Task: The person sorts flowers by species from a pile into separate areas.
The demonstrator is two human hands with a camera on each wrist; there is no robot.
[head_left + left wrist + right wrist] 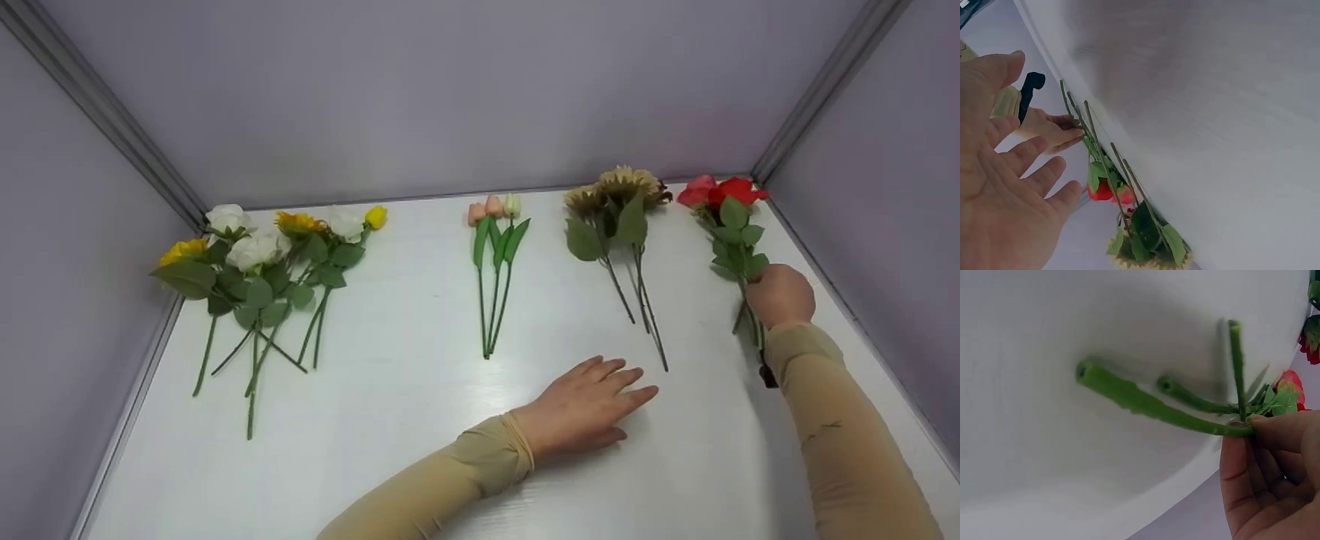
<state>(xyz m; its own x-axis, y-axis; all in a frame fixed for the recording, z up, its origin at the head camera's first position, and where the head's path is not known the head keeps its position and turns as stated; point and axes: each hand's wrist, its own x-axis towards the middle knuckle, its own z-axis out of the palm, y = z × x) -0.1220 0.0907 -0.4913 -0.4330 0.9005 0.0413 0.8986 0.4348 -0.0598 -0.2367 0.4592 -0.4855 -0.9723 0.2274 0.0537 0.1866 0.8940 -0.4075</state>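
At the far right of the head view, my right hand [780,296] holds the stems below a red rose [739,191] and a pinkish-red flower [697,191]. Seen from the right wrist, thumb and forefinger pinch a green stem [1145,402], while two more stem ends stick out beside it. The grip hides where the stems cross. My left hand [581,409] hovers over or rests on the table near its middle, fingers spread, holding nothing. Its palm [1010,214] shows in the left wrist view. Nearest to it lie the beige flowers [626,180] with brownish stems.
Two pink tulips and a white one, all tulips [493,232], lie in the middle of the white table [420,420]. White roses [255,251], yellow sunflowers [184,251] and a yellow tulip [376,217] are grouped at left. Grey walls [450,97] enclose the table's back and sides.
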